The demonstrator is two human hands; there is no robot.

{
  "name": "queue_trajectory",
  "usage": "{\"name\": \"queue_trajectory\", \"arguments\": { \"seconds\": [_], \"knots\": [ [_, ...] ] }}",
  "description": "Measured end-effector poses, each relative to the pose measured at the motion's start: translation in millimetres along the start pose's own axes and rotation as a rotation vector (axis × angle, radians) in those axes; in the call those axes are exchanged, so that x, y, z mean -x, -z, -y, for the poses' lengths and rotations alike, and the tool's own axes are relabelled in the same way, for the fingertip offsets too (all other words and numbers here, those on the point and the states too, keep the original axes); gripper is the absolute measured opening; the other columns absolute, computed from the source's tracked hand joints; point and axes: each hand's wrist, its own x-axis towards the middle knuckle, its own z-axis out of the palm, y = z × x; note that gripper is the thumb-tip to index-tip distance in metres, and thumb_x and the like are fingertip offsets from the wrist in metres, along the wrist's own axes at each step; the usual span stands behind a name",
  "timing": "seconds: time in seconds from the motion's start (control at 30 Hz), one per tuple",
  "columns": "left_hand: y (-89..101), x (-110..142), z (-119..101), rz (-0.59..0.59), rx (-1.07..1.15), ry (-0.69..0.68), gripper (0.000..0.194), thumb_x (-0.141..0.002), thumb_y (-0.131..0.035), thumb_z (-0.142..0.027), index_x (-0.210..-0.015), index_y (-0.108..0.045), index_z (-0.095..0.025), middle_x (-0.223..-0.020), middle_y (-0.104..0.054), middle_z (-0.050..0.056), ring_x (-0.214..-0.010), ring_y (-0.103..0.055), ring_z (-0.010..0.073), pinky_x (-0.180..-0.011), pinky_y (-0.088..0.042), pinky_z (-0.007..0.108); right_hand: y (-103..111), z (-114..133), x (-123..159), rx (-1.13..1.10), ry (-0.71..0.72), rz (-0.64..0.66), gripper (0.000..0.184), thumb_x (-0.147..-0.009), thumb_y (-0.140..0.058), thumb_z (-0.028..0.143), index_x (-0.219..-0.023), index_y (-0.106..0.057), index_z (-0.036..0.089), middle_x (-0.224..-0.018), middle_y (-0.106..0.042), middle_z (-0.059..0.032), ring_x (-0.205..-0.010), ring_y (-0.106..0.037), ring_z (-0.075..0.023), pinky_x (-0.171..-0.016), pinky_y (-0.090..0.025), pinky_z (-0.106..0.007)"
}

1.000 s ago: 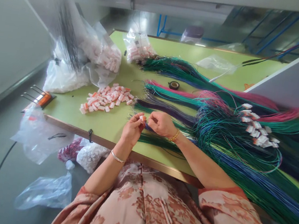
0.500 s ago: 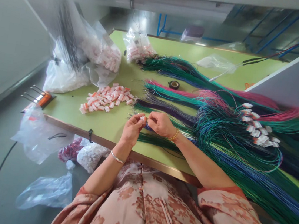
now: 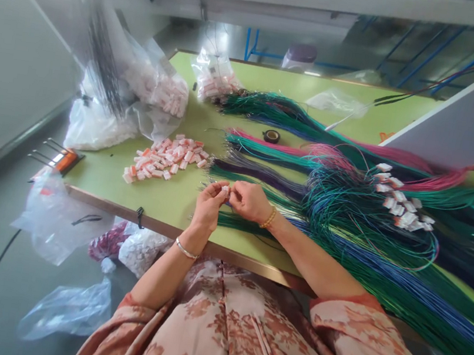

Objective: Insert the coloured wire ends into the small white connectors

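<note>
My left hand (image 3: 208, 206) pinches a small white connector (image 3: 225, 189) above the green table (image 3: 171, 197). My right hand (image 3: 250, 201) is closed right beside it, its fingertips pinched on a thin wire at the connector. Under both hands lie bundles of green, blue and purple wires (image 3: 345, 229). A loose pile of white and orange connectors (image 3: 163, 159) sits on the table to the left of my hands.
Plastic bags of connectors (image 3: 161, 89) stand at the far left of the table, another bag (image 3: 214, 76) further back. A tape roll (image 3: 271, 136) lies among pink wires. Finished connectors (image 3: 398, 198) rest on the wire loops at right. Bags lie on the floor (image 3: 61, 305).
My hands stay together at the connector with only slight finger movement. The view has shifted a little to the right and down.
</note>
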Motion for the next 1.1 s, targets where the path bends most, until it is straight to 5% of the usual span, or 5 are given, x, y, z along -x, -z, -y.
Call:
{"name": "queue_trajectory", "arguments": {
  "seconds": [0.23,0.33,0.5,0.87,1.1],
  "knots": [
    [-2.7,-10.5,1.2,0.034,0.063,0.017,0.026,-0.063,-0.079,-0.016,-0.086,-0.069,-0.013,-0.075,-0.066,0.001,-0.066,-0.056,0.0080,-0.070,-0.044,0.025,34.1,-27.8,-27.5,-0.171,-0.097,0.066,0.024,-0.088,-0.048,0.030,-0.086,-0.066,0.015,-0.070,-0.065,-0.0011,-0.059,-0.050,-0.0119,-0.060,-0.036,-0.023],
    [-1.9,-17.4,3.6,0.033,0.089,0.028,0.024,-0.063,-0.078,-0.014,-0.085,-0.068,-0.013,-0.076,-0.065,0.001,-0.066,-0.055,0.0078,-0.070,-0.044,0.025,44.3,-55.2,-55.9,0.038,-0.246,-0.003,0.023,-0.087,-0.050,0.025,-0.088,-0.071,0.015,-0.084,-0.071,-0.0061,-0.071,-0.057,-0.0150,-0.069,-0.040,-0.025],
    [-0.3,-17.9,5.3,0.050,0.106,0.062,0.026,-0.062,-0.079,-0.014,-0.086,-0.069,-0.012,-0.076,-0.065,0.002,-0.068,-0.055,0.0082,-0.072,-0.044,0.026,32.7,-84.7,-87.7,0.331,-0.406,0.115,0.021,-0.085,-0.054,0.024,-0.089,-0.074,0.018,-0.099,-0.072,-0.0104,-0.084,-0.060,-0.0198,-0.071,-0.041,-0.028],
    [1.6,-15.4,2.5,0.079,0.092,0.076,0.028,-0.061,-0.081,-0.017,-0.087,-0.070,-0.012,-0.074,-0.066,0.002,-0.067,-0.056,0.0081,-0.072,-0.044,0.024,32.6,-84.8,-83.8,0.563,-0.224,0.242,0.032,-0.088,-0.045,0.015,-0.115,-0.059,0.007,-0.110,-0.065,-0.0231,-0.096,-0.061,-0.0281,-0.081,-0.042,-0.034],
    [1.8,-15.5,3.1,0.082,0.118,0.079,0.028,-0.062,-0.081,-0.016,-0.087,-0.069,-0.011,-0.074,-0.066,0.002,-0.066,-0.056,0.0080,-0.071,-0.044,0.024,49.6,-76.9,-90.6,0.295,-0.313,0.175,0.018,-0.082,-0.053,0.021,-0.089,-0.068,0.015,-0.086,-0.072,-0.0094,-0.076,-0.062,-0.0183,-0.068,-0.042,-0.026]
  ]
}}
